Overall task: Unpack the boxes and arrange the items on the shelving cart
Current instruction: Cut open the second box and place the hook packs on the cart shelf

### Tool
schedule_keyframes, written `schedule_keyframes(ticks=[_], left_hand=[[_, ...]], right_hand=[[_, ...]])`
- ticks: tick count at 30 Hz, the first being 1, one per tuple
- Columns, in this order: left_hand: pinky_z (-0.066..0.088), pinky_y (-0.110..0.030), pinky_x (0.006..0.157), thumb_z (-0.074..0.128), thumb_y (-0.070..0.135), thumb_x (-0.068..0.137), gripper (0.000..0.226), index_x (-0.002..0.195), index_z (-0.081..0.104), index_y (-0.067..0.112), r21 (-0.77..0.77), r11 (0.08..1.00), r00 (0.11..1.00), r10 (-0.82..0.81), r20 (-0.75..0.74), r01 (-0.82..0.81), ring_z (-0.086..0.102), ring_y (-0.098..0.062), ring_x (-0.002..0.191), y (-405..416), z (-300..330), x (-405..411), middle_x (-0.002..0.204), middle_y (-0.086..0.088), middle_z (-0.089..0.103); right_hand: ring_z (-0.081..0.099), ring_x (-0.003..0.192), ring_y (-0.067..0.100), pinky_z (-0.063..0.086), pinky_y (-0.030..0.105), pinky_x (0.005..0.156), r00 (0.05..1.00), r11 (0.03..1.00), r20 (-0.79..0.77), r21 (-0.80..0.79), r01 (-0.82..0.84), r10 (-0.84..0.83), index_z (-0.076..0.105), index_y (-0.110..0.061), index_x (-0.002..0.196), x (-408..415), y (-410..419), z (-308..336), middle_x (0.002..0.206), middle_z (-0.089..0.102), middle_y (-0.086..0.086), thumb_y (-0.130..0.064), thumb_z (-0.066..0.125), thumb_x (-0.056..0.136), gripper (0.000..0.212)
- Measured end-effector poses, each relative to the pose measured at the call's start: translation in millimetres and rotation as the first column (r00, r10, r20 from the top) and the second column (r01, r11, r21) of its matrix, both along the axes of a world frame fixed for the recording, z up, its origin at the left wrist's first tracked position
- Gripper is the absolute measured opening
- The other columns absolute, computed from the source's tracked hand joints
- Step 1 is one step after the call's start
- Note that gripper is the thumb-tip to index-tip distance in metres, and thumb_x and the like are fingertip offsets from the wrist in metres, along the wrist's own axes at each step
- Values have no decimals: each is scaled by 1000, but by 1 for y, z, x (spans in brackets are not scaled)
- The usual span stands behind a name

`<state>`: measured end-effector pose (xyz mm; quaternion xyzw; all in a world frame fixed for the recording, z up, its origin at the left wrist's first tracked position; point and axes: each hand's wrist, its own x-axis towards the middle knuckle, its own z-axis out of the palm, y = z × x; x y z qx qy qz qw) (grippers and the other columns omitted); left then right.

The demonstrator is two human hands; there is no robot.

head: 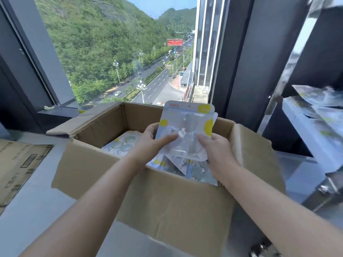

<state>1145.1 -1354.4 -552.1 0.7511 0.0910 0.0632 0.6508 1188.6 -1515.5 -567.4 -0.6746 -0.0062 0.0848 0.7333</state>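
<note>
Packet, frame centre: held upright above open box, my left hand and right hand gripping sides. Box: more packets remaining. Shelving cart, right edge: several packets already shelved.

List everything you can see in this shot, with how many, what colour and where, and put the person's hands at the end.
Open cardboard box: one, brown, centre, flaps spread.
Held packet: one, clear plastic with yellow spots, upright above the box; another seems to sit behind it.
Packets in the box: several, clear with yellow and pale blue, exact count unclear.
Flattened cardboard: one, brown with black print, far left.
Shelving cart: one, shiny metal, right edge.
Packets on the cart: a blurred pile, silvery clear, on its shelf.
Window: one, dark frame, behind the box, showing green hills and a road.
Left hand: one, grips the packet's left side.
Right hand: one, grips its lower right.
</note>
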Motion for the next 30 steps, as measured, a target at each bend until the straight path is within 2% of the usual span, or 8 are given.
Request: schedule_keyframes(ticks=[2,7,12,16,19,23,26,30], left_hand=[[54,-34,85,83,40,61,67,117,51,22,-59,998,998,34,-50,-37,67,-13,94,-28,6,-23,107,3,67],[51,-39,82,73,11,77,24,96,59,9,-201,962,980,164,-116,-185,67,-27,89,-101,0,-100,100,-16,70],[45,-30,59,76,24,47,54,95,55,9,-130,975,966,149,-209,-179,61,-19,65,-161,-6,-189,78,-7,64],[45,-24,53,73,37,34,69,95,56,9,-82,994,959,52,-280,-78,63,-17,66,-199,-10,-234,81,-8,66],[47,-21,52,74,35,32,72,95,56,7,-61,997,967,34,-252,-51,64,-16,66,-219,-10,-239,79,-7,67],[49,-22,55,76,34,36,72,98,55,4,-78,997,981,-15,-192,0,65,-16,69,-240,1,-232,79,-6,68],[51,-26,60,77,33,38,71,100,55,6,-93,995,987,-48,-154,34,67,-18,74,-258,11,-229,81,-2,69],[53,-24,62,78,33,40,68,100,55,10,-89,992,988,-98,-117,87,69,-18,78,-281,22,-224,84,0,70]], right_hand=[[64,92,43,50,53,80,999,999,22,22,-29,28,66,-1,90,-22,-30,11,103,65,27,-27,68,79,28],[64,77,30,48,41,76,986,986,27,18,-163,163,66,-7,75,-78,-104,29,83,70,15,-23,74,76,19],[56,46,11,48,19,49,980,984,-88,-10,-180,178,57,-7,63,-130,-179,20,55,60,5,-25,51,95,37],[62,65,24,52,40,72,956,925,24,-262,-275,292,63,-14,74,-163,-230,2,72,67,8,-14,53,93,21],[60,65,18,53,34,64,959,948,42,-168,-269,280,59,-20,98,-171,-252,4,83,66,8,-10,55,92,12],[60,66,16,54,39,73,970,962,19,-129,-239,244,37,-40,128,-173,-276,9,89,62,1,-9,62,87,58],[56,55,8,54,27,58,966,966,-1,7,-259,259,59,-28,109,-182,-296,18,82,66,-8,-11,60,69,44],[56,62,11,51,27,59,982,981,12,30,-191,190,64,-21,97,-183,-323,26,87,67,-5,6,59,81,32]])
